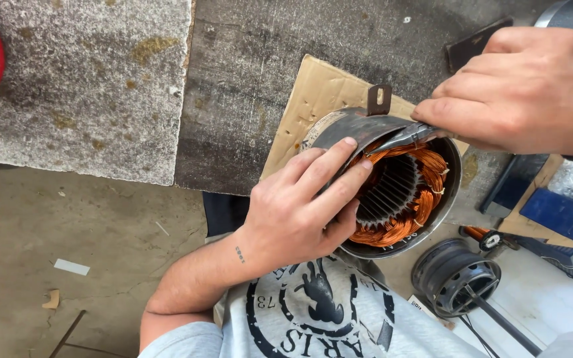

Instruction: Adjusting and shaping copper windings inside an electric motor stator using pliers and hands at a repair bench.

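Head view puts a motor stator (399, 192) right under me: a round grey metal shell with a small slotted lug on its far rim, a ring of bright copper windings (426, 172) inside, and dark steel slots lining the bore. It stands on a piece of brown cardboard (306, 99) at the edge of a dark, worn bench (247, 79).

I see my left hand (293, 212) clasped over the near-left rim of the shell, the fingers (336, 159) laid across the edge and reaching onto the windings, the thumb low on the rim toward me. My right hand (532, 93) comes in from the upper right, its fingers pinched shut on a thin grey strip (399, 136) that curves along the far inner rim, lying between the shell and the copper. The two sets of fingertips sit near each other but apart.

A dark rotor with its shaft (459, 278) lies near the stator, lower right.
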